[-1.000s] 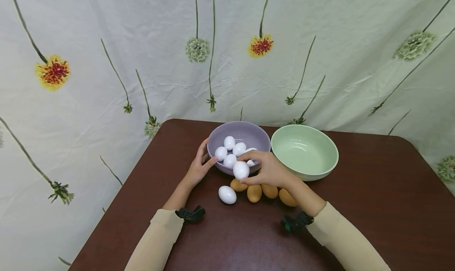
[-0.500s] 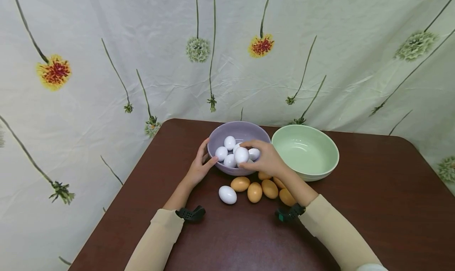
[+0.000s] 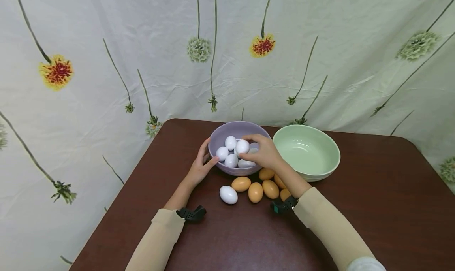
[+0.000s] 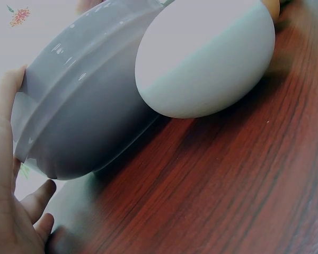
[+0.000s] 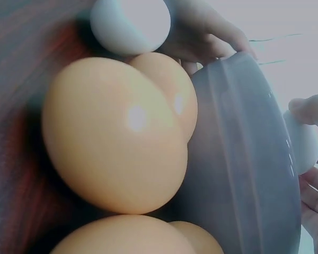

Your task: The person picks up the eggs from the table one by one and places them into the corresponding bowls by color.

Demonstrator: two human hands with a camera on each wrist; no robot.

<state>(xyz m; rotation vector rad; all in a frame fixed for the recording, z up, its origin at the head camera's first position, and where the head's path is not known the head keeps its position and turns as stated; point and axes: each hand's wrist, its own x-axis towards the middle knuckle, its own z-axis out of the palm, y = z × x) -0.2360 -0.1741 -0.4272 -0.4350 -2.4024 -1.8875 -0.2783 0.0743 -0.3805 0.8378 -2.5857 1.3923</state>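
A purple bowl (image 3: 227,130) stands near the table's back edge with several white eggs (image 3: 222,153) inside. At its left side my left hand (image 3: 199,170) holds it, thumb at the rim and fingers along the outer wall. My right hand (image 3: 264,154) pinches a white egg (image 3: 242,147) between thumb and fingers, over the other eggs in the bowl. The right wrist view shows this held egg (image 5: 303,140) just past the bowl's rim. Part of the bowl's right side is hidden behind the right hand.
In front of the bowl lie several brown eggs (image 3: 255,192) and one white egg (image 3: 228,194) on the dark wooden table (image 3: 227,235). A green bowl (image 3: 309,152) stands close to the purple bowl's right. Behind hangs a flowered cloth (image 3: 160,46).
My right hand has carried the white egg from above the purple bowl's front rim further back, over the eggs inside. The left hand has stayed at the bowl.
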